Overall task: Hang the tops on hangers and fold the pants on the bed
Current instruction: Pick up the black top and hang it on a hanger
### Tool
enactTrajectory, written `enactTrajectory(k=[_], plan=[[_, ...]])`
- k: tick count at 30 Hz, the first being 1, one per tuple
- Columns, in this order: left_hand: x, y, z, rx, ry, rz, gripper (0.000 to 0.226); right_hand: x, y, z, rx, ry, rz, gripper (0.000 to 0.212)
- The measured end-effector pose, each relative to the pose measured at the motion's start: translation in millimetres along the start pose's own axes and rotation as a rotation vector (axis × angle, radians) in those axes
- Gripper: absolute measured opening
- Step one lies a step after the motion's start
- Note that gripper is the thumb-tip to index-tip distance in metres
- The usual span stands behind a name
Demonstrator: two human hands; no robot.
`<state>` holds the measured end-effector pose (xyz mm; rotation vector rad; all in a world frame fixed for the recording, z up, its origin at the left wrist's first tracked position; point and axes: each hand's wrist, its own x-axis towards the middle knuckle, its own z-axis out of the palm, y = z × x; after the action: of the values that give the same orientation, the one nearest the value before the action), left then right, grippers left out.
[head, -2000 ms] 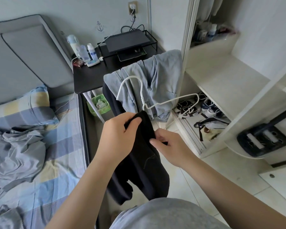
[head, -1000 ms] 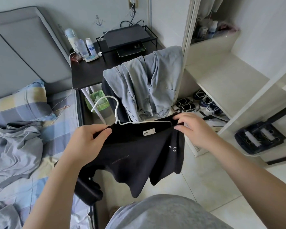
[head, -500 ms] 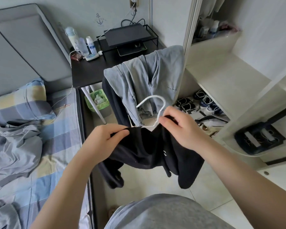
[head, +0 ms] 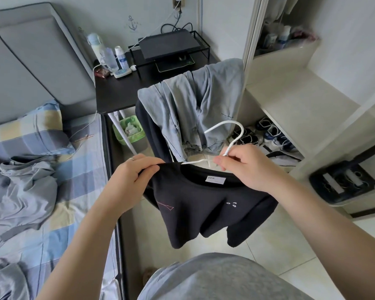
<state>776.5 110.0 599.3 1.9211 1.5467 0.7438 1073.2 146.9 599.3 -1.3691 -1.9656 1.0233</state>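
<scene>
At centre frame, pinched black top (head: 204, 204) shoulder in left hand (head: 132, 180), right hand (head: 245, 167) grip closed on white hanger (head: 230, 146) neck; best seated evenly, toward nine o'clock.

Both forearms are bare from elbow to wrist, with no sleeve, watch or bracelet on either. The left hand (head: 131, 177) wears one thin, pale ring on a finger, seen near the knuckle at the far edge of the hand. The right hand (head: 250, 167) wears nothing. At the near edge, a plain grey garment (head: 221, 278) covers the torso.
</scene>
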Motion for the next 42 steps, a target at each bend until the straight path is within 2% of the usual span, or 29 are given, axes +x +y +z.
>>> enactTrajectory(k=[4, 9, 16, 21, 23, 26, 28, 32, 36, 38, 39, 42], plan=[[-1, -6, 2, 0.061, 0.008, -0.05, 0.037, -1, 1, 5, 0.064, 0.119, -0.005, 0.061], [-8, -20, 10, 0.132, 0.187, -0.236, 0.031, -1, 4, 0, 0.086, 0.17, -0.018, 0.052], [-12, -23, -5, 0.176, 0.304, -0.151, 0.024, 1, 13, 0, 0.13, 0.052, 0.069, 0.048], [-17, -22, -20, 0.179, 0.299, -0.044, 0.028, -3, 9, -3, 0.187, -0.005, 0.056, 0.046], [-16, -21, -21, 0.222, 0.286, -0.063, 0.031, -4, 5, -1, 0.194, -0.002, 0.057, 0.046], [-8, -12, -11, 0.343, 0.224, -0.186, 0.04, -5, 2, 7, 0.197, 0.026, 0.045, 0.05], [-4, 0, -3, 0.361, 0.162, -0.132, 0.044, -4, -2, 14, 0.18, 0.04, 0.03, 0.05], [1, 20, 19, 0.347, 0.045, 0.035, 0.024, -2, -8, 27, 0.172, 0.02, 0.024, 0.049], [3, 22, 30, 0.253, 0.053, 0.039, 0.017, 0, -8, 26, 0.203, -0.006, 0.029, 0.028], [1, 14, 26, 0.181, 0.096, 0.02, 0.015, 1, 1, 16, 0.117, -0.055, 0.003, 0.009], [0, 10, 23, 0.157, 0.125, 0.009, 0.015, 1, 11, 10, 0.034, -0.067, 0.012, 0.006], [-4, -2, 7, 0.094, 0.221, -0.038, 0.016, -7, 52, -11, -0.2, -0.102, 0.189, 0.04]])
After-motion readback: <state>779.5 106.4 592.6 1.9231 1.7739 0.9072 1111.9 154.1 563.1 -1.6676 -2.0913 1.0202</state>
